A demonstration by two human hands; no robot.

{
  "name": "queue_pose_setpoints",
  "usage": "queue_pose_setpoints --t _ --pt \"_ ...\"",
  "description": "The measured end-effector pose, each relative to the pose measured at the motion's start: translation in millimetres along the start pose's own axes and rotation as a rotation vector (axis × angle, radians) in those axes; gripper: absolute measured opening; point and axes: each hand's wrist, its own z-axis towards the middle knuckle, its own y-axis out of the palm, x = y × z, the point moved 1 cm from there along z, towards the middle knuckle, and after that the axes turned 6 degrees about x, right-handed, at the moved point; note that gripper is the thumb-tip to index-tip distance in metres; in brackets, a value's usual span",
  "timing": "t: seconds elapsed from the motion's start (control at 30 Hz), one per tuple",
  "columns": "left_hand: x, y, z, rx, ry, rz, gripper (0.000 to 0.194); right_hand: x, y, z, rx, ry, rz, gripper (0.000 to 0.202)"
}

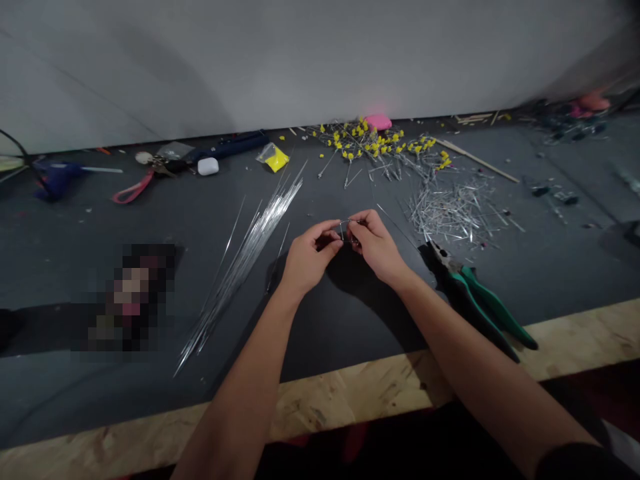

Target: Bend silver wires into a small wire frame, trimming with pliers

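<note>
Left hand (309, 261): fingers pinched on a small wire piece (343, 230), centre of the dark table (320, 333). Right hand (374, 245): fingers closed on the same piece's right end, partly hidden. Writing: none legible; item at left pixelated. Left of the hands: bundle of straight wires (250, 247), lying diagonally. Far left: white case (208, 166), pink strap (134, 191), blue glue gun (59, 179). Far, centre: small bag (274, 157) with yellow contents; yellow-tipped wire pieces (365, 141), crowded beside a pink lump (379, 122). Right: heap of short wires (450, 210); nearer, green-and-black pliers (475, 297), beside the right forearm.
</note>
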Motion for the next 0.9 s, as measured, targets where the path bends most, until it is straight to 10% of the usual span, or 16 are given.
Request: queue_pose_setpoints --t 0.9 --pt "0.0 2.5 0.2 0.066 -0.058 -0.102 0.036 -4.1 3.1 -2.1 -0.059 -0.002 0.018 0.009"
